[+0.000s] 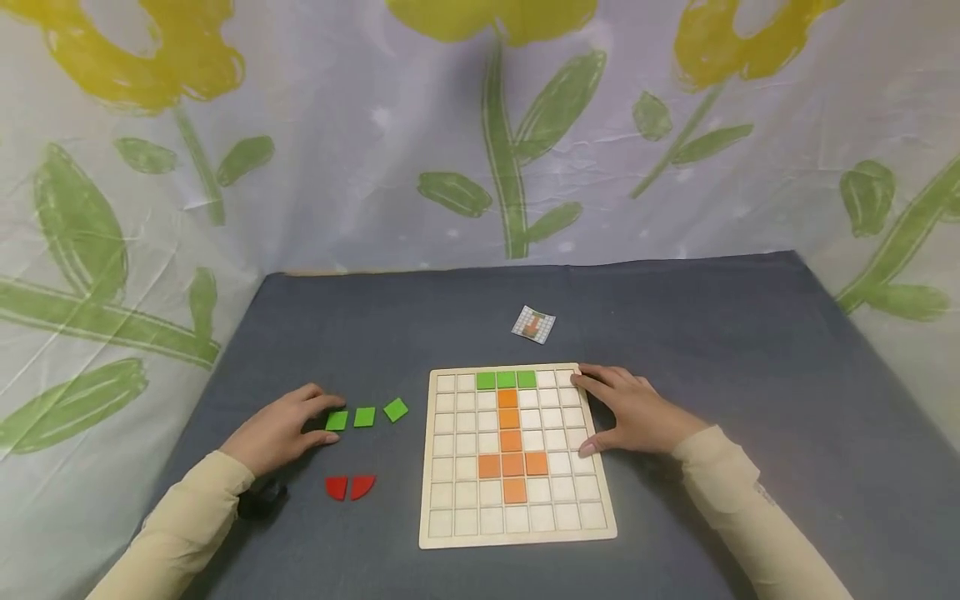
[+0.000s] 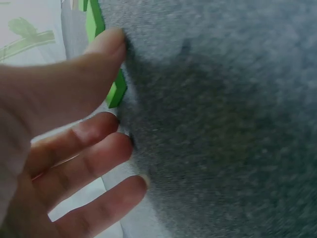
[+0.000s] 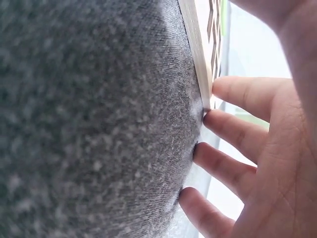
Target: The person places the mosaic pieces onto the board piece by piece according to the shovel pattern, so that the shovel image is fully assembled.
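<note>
In the head view a wooden grid board [image 1: 466, 497] lies on the cloth. Three green squares fill part of its top row, and several orange squares [image 1: 512, 463] form a cross-like figure below. My left hand [image 1: 281, 425] is at the leftmost loose green square tile [image 1: 336, 421], thumb and fingertips apart around it; the left wrist view shows green edges [image 2: 117, 91] behind the thumb. Two more green tiles [image 1: 364, 417] lie to its right. My right hand [image 1: 637, 408] rests at the board's right edge, fingers spread, fingertips [image 3: 223, 88] against its side and the cloth.
Two red quarter-circle pieces [image 1: 362, 486] lie in front of the green tiles. A small pattern card [image 1: 534, 325] lies beyond the board. Near the left wrist is a black object [image 1: 262, 500]. A flower-printed curtain [image 1: 337, 167] hangs behind the dark cloth-covered table [image 1: 712, 317].
</note>
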A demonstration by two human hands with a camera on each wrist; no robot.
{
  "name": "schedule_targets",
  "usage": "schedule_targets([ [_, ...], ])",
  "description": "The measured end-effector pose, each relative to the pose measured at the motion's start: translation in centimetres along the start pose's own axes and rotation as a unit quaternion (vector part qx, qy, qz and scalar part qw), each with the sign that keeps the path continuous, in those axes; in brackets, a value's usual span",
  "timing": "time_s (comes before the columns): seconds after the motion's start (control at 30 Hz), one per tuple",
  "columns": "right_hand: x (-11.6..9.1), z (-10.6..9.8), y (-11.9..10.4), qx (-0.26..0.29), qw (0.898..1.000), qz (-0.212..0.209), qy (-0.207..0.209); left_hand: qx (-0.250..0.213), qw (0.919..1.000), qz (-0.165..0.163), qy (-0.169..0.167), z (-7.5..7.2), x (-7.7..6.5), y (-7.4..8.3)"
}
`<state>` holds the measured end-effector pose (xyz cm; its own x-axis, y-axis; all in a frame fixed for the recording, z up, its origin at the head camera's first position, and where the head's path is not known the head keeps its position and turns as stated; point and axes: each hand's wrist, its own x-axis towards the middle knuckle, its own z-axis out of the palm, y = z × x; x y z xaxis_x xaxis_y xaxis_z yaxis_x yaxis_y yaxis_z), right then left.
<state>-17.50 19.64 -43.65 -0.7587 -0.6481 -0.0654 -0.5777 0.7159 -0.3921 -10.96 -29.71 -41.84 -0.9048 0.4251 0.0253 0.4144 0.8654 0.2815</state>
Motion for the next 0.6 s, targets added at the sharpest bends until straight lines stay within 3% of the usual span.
schedule_targets([
  [0.33,-0.3,0.1,-0.3,0.009,1.000,-0.002,0.000,0.006,0.9997,0.007,0.024,0.9,-0.3,-0.4],
  [0.6,-0.4,0.1,-0.3,0.002,1.000,-0.014,0.007,0.000,0.9997,-0.023,-0.011,-0.4,-0.2,-0.4],
])
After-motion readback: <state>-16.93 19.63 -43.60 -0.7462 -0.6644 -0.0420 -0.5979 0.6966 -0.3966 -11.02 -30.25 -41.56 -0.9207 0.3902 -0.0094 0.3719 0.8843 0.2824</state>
